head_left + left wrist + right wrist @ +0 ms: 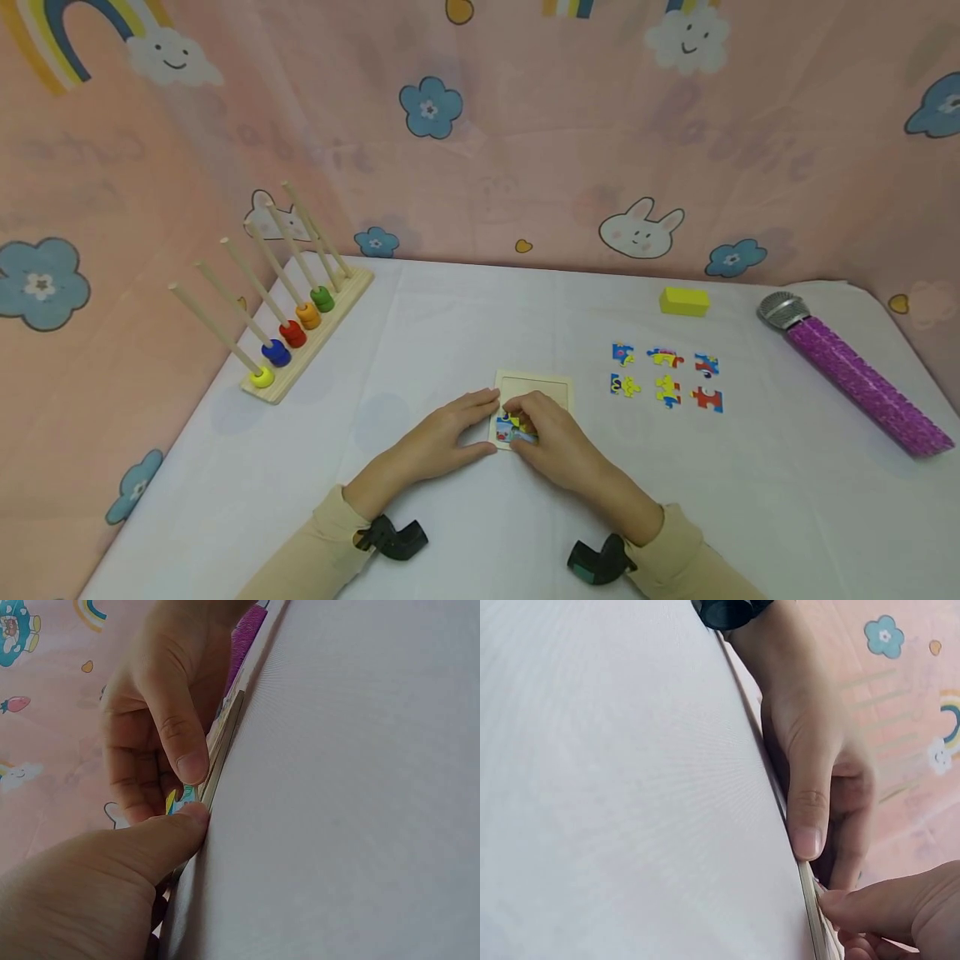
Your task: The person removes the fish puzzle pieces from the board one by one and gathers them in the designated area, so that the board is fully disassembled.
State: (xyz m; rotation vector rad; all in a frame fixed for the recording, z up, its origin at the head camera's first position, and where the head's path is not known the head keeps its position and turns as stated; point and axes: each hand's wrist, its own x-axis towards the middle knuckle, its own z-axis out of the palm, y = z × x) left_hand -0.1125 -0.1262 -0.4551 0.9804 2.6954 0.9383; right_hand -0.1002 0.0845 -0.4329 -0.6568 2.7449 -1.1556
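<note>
A small wooden puzzle board (561, 388) lies on the table with a colourful assembled part (507, 432) in its near left area. Along the board's left edge rests my left hand (441, 437), its fingers and thumb extended and touching the rim. My right hand (558, 442) bends over the board, thumb and fingertips pinching a puzzle piece (514, 417) with yellow on it, mostly hidden by the fingers. In the left wrist view, a bit of yellow and blue print (172, 801) shows between the two hands, beside the board's edge (223, 754).
Several loose puzzle pieces (667, 390) lie in two rows to the right. Behind them sits a yellow block (684, 302). A purple glittery microphone (862, 375) lies far right. At the left stands a wooden peg rack (330, 321) with coloured rings.
</note>
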